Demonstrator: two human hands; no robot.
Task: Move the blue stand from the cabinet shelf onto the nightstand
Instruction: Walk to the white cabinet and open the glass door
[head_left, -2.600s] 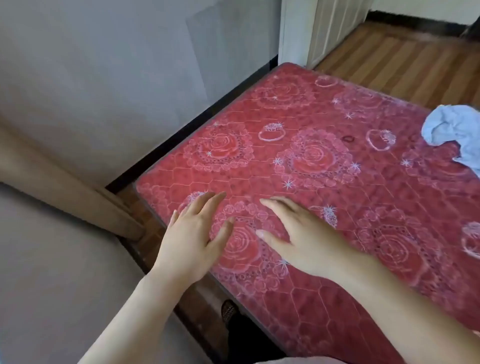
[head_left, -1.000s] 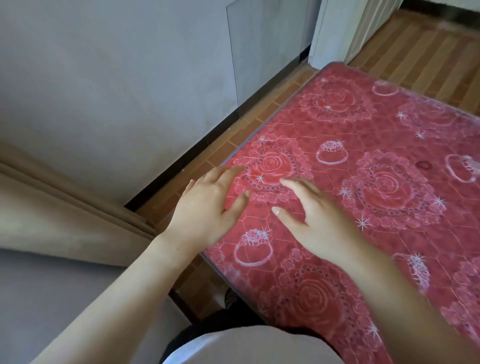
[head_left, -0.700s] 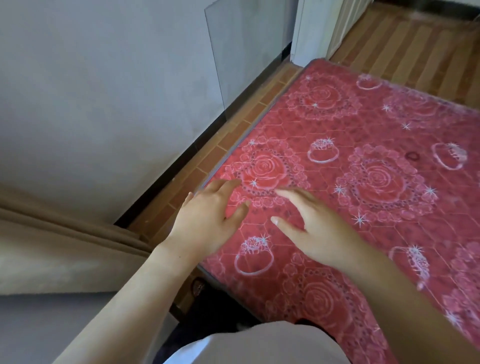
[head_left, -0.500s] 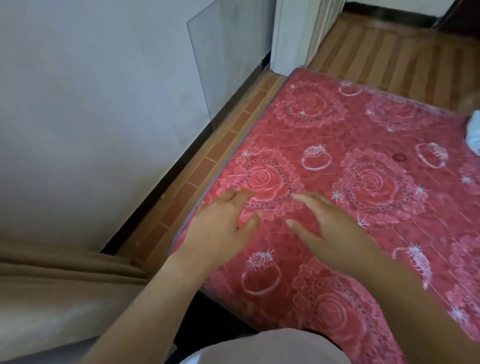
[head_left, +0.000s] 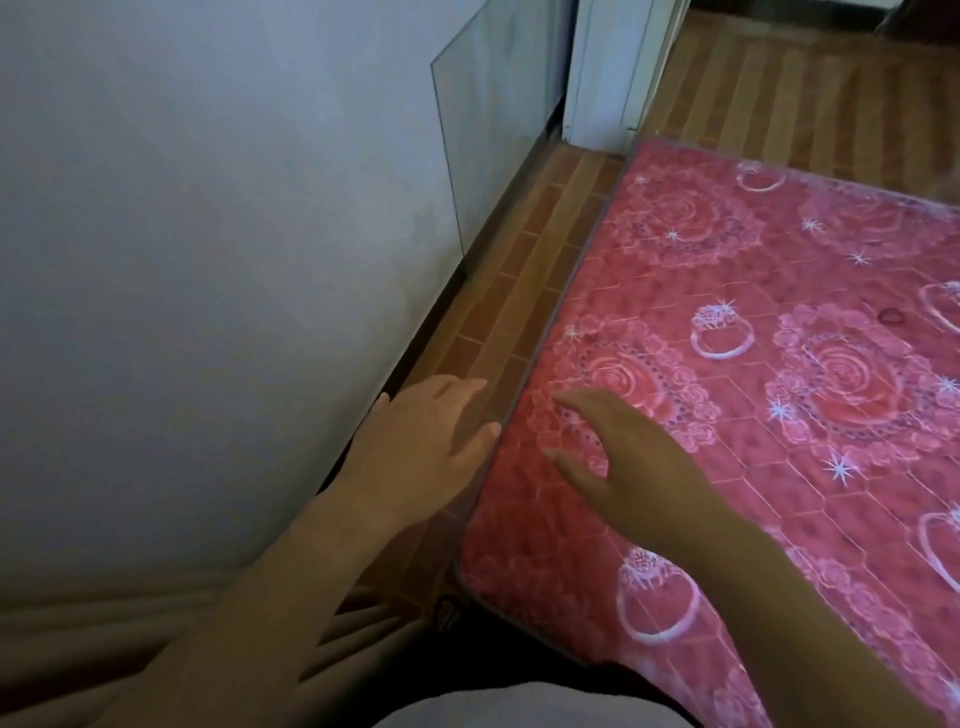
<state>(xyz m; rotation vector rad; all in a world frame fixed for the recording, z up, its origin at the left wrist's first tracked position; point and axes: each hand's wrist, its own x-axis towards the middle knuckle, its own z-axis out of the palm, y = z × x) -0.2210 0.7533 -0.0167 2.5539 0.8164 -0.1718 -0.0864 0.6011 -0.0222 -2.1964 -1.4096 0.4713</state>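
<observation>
No blue stand, cabinet shelf or nightstand is in view. My left hand (head_left: 415, 447) is held out, fingers spread and empty, over the strip of brick-patterned floor beside the bed. My right hand (head_left: 628, 457) is also empty with fingers apart, hovering above the near left corner of the red rose-patterned mattress (head_left: 779, 364). The two hands are a short gap apart, neither touching anything that I can tell.
A grey wall (head_left: 208, 234) runs along the left, with a glass pane (head_left: 493, 104) leaning against it. A white door frame (head_left: 608, 67) stands beyond the bed's far left corner. Wooden floor (head_left: 805, 93) lies past the mattress. A beige curtain (head_left: 104, 649) hangs at lower left.
The view has swung left and my body has shifted along the bed's edge. My left hand has gone from over the mattress to over the floor strip; both hands stay open and empty.
</observation>
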